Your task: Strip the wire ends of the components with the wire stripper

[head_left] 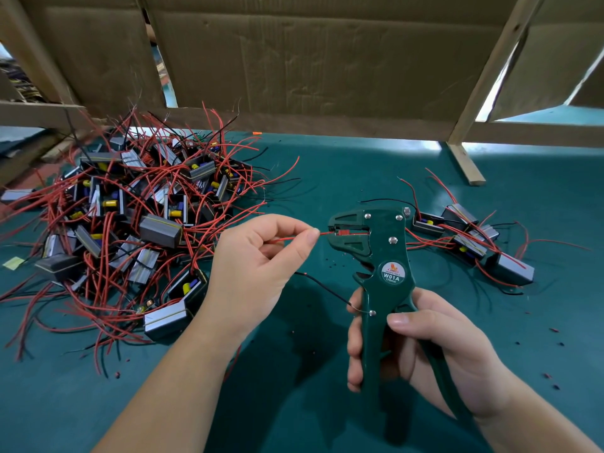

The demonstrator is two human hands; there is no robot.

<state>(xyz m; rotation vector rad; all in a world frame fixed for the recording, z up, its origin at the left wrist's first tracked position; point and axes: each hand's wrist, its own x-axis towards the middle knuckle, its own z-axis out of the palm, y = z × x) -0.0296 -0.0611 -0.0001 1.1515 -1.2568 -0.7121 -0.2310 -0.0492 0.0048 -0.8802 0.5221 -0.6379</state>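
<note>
Both your hands are busy: your left hand (258, 259) pinches the red wire (284, 239), its tip inside the mouth of the green wire stripper (380, 246). Your right hand (434, 341) wraps round its handles, above the teal table (327, 178)

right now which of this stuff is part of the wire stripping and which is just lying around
In the job: wire stripper, held by right hand; red wire, pinched by left hand; component pile; smaller component group.
Lying about: cardboard; wooden frame; insulation scraps; yellow slip.
</note>
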